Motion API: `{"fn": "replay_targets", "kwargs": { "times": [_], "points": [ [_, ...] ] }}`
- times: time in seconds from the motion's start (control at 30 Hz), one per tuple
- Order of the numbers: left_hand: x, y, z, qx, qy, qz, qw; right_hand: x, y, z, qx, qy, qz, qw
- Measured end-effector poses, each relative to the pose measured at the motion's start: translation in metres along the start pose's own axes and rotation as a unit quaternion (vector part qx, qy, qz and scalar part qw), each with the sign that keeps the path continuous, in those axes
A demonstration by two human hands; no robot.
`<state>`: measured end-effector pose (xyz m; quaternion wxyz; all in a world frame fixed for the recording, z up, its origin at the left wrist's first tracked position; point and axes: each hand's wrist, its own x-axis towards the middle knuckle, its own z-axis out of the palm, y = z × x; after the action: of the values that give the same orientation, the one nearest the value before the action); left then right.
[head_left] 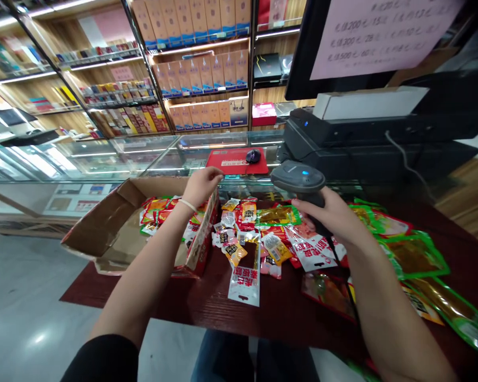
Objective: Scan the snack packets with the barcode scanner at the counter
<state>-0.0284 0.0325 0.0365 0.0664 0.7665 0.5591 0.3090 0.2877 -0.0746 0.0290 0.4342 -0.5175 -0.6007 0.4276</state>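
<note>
My right hand (322,212) grips the handle of a black barcode scanner (298,178) with a lit blue light; its cable hangs down past my forearm. My left hand (202,185) is over the right wall of an open cardboard box (99,228), fingers bent and pressed together. Whether anything is pinched in them is hidden. Red and green snack packets lie inside the box. Beside it, under the scanner, spreads a pile of small snack packets (276,248), with a long silver-and-red packet (245,284) in front.
Green-edged packets (416,254) lie at the right of the dark red tabletop (211,300). Behind are a red mouse pad (223,159), a mouse (253,156) and a glass counter (159,154). A monitor (302,58) and black machine (342,132) stand at the back right.
</note>
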Motion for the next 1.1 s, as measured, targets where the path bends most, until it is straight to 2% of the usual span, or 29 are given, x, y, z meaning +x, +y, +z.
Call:
{"fn": "replay_targets", "kwargs": {
  "times": [0.13,0.2,0.3,0.37,0.57,0.7,0.87,0.93,1.0,1.07,1.1],
  "points": [
    [-0.003,0.015,0.027,-0.01,-0.087,0.048,0.995,0.001,-0.005,-0.011,0.0,0.019,0.008,1.0],
    [-0.005,0.02,0.043,0.014,-0.152,0.06,0.986,0.001,-0.006,-0.017,0.017,0.027,0.014,0.999],
    [-0.006,0.03,0.069,0.086,-0.274,0.099,0.953,0.001,-0.005,-0.024,0.037,0.037,0.016,0.999],
    [-0.007,0.036,0.087,0.135,-0.332,0.123,0.926,0.0,-0.004,-0.029,0.051,0.04,0.008,0.998],
    [-0.011,0.044,0.128,0.226,-0.423,0.131,0.868,-0.002,-0.005,-0.035,0.067,0.034,-0.011,0.997],
    [-0.015,0.044,0.134,0.248,-0.417,0.136,0.864,-0.004,-0.005,-0.037,0.076,0.029,-0.023,0.996],
    [-0.016,0.051,0.107,0.249,-0.398,0.149,0.87,-0.005,-0.006,-0.038,0.067,0.026,-0.026,0.997],
    [-0.014,0.053,0.09,0.214,-0.363,0.146,0.895,-0.006,-0.008,-0.037,0.067,0.03,-0.025,0.997],
    [-0.012,0.051,0.074,0.151,-0.299,0.114,0.935,-0.007,-0.009,-0.036,0.066,0.035,-0.029,0.997],
    [-0.012,0.045,0.06,0.041,-0.234,0.049,0.97,-0.007,-0.009,-0.034,0.056,0.041,-0.035,0.997],
    [-0.013,0.041,0.056,-0.037,-0.212,0.006,0.977,-0.008,-0.009,-0.034,0.047,0.045,-0.037,0.997]
  ]
}}
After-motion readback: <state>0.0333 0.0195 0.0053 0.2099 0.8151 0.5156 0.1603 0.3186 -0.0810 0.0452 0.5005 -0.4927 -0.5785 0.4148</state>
